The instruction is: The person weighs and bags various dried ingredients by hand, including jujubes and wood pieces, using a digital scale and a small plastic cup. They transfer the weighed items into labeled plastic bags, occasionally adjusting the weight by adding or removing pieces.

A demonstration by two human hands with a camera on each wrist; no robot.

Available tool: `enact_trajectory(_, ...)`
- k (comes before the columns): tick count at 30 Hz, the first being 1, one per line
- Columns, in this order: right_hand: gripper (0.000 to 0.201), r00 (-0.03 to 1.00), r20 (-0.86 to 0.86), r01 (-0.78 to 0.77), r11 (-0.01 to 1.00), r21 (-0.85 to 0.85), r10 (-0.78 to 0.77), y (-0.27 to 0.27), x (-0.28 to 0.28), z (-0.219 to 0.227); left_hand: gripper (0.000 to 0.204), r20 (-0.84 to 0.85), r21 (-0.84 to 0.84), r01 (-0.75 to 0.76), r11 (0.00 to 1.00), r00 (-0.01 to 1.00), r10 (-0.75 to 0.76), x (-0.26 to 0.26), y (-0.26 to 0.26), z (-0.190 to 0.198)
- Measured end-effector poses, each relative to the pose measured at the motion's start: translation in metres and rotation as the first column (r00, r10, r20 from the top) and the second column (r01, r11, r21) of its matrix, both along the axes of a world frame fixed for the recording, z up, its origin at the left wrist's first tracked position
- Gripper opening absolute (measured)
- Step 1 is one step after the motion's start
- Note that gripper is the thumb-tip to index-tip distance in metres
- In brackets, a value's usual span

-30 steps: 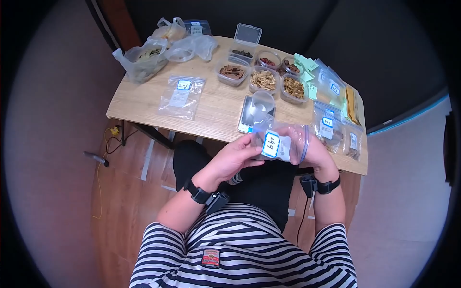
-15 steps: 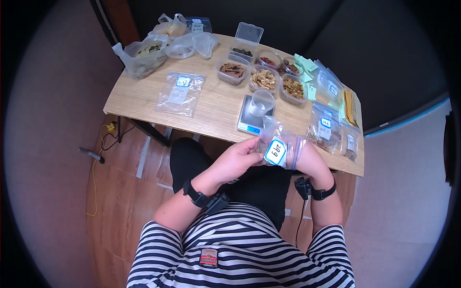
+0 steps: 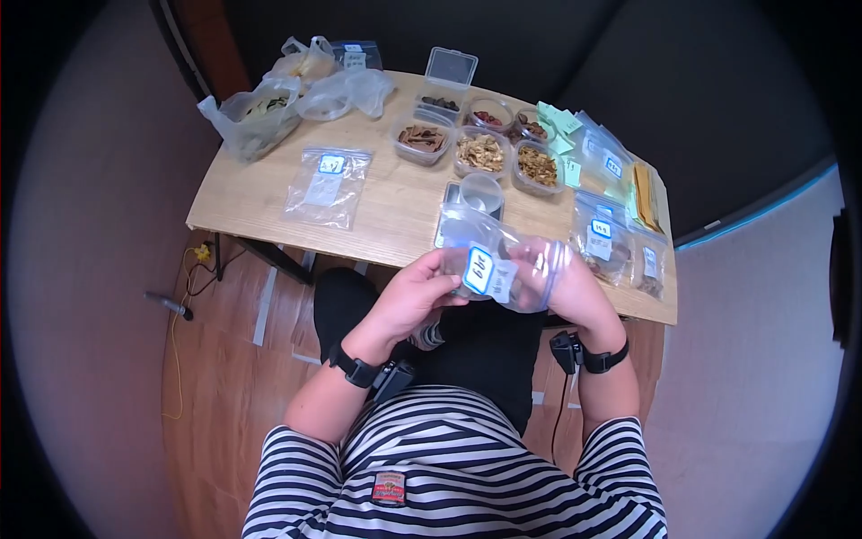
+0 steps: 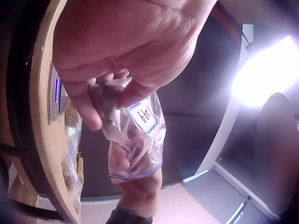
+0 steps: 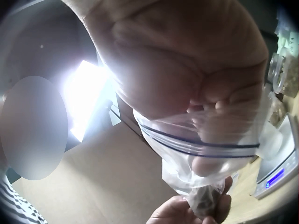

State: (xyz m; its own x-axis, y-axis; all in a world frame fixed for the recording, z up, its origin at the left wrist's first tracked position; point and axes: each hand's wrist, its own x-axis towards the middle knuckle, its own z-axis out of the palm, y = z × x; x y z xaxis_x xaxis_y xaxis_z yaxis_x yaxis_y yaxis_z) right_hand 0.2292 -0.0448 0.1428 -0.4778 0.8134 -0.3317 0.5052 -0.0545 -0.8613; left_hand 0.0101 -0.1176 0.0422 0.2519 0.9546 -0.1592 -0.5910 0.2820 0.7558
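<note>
My left hand (image 3: 417, 292) pinches the bottom end of a clear zip bag (image 3: 516, 278) between thumb and fingers. A white label with a blue border (image 3: 479, 271) reads "29g" beside a smaller paper slip (image 3: 501, 280). Dark contents (image 5: 203, 201) sit bunched in the pinched end in the right wrist view. Through the zip opening (image 5: 201, 149) reaches my right hand (image 3: 575, 286), its fingers inside the bag and partly blurred by the plastic; I cannot tell whether they grip anything. Both hands are over the table's front edge, in front of the scale (image 3: 444, 225) with a clear cup (image 3: 481, 194).
Open tubs of dried goods, including bark-like strips (image 3: 420, 139) and pale slices (image 3: 480, 154), stand behind the scale. An unfilled labelled zip bag (image 3: 328, 189) lies left. Filled bags (image 3: 606, 242), green notes (image 3: 558, 126) and brown envelopes (image 3: 644, 198) lie right. Plastic bags (image 3: 256, 121) stand back left.
The bag swung slightly towards me and right, then came back left and up, now overlapping the scale's front. The right hand stays inside its opening, the left keeps its pinch.
</note>
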Motion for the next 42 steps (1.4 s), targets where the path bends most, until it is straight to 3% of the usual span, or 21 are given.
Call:
enact_trajectory(5, 0.021, 0.980, -0.197, 0.003, 0.999, -0.047, -0.012, 0.012, 0.003, 0.002, 0.038, 0.056, -0.019, -0.121, 0.992, 0.991, 0.122, -0.021, 0.005, -0.008)
enact_trajectory(7, 0.021, 0.973, -0.224, 0.040, 0.999, -0.032, -0.046, 0.017, 0.002, 0.003, 0.037, 0.187, -0.037, -0.255, 0.966, 0.948, 0.258, -0.033, 0.009, -0.015)
enact_trajectory(9, 0.022, 0.964, -0.257, 0.069, 0.997, -0.017, -0.071, 0.024, 0.000, 0.002, 0.035, 0.227, -0.030, -0.297, 0.954, 0.928, 0.296, -0.046, 0.017, -0.028)
enact_trajectory(11, 0.024, 0.956, -0.280, 0.091, 0.996, -0.016, -0.091, 0.033, -0.002, -0.001, 0.035, 0.438, -0.060, -0.385, 0.921, 0.819, 0.371, -0.059, 0.027, -0.044)
enact_trajectory(15, 0.025, 0.968, -0.247, 0.060, 0.998, 0.034, -0.050, 0.057, -0.022, 0.001, 0.037, 0.530, -0.119, -0.376, 0.919, 0.758, 0.379, -0.081, 0.052, -0.074)
enact_trajectory(18, 0.027, 0.992, -0.124, 0.022, 0.993, 0.120, -0.007, 0.085, -0.044, 0.005, 0.039, 0.599, -0.140, -0.354, 0.925, 0.713, 0.364, -0.085, 0.063, -0.081)
enact_trajectory(22, 0.027, 1.000, 0.014, -0.020, 0.963, 0.268, 0.017, 0.132, -0.076, 0.012, 0.040, 0.519, -0.147, -0.395, 0.907, 0.749, 0.411, -0.077, 0.060, -0.071)
enact_trajectory(33, 0.021, 0.989, 0.144, -0.008, 0.967, 0.254, -0.029, 0.270, -0.150, -0.029, 0.038, 0.523, -0.172, -0.343, 0.923, 0.762, 0.381, -0.076, 0.056, -0.055)
enact_trajectory(34, 0.021, 0.989, 0.145, -0.012, 0.968, 0.251, -0.025, 0.268, -0.155, -0.026, 0.037, 0.519, -0.178, -0.343, 0.922, 0.764, 0.384, -0.076, 0.056, -0.053)
enact_trajectory(36, 0.022, 0.991, 0.008, 0.125, 0.959, 0.255, -0.131, 0.263, -0.161, -0.018, 0.041, 0.520, -0.174, -0.337, 0.925, 0.767, 0.377, -0.076, 0.056, -0.062)
enact_trajectory(40, 0.024, 0.988, -0.035, 0.154, 0.957, 0.246, -0.150, 0.245, -0.156, -0.007, 0.044, 0.515, -0.156, -0.326, 0.932, 0.779, 0.359, -0.077, 0.055, -0.060)
enact_trajectory(42, 0.026, 0.984, -0.165, 0.099, 0.971, 0.219, -0.063, 0.227, -0.139, -0.007, 0.043, 0.524, -0.164, -0.331, 0.929, 0.769, 0.367, -0.076, 0.054, -0.056)
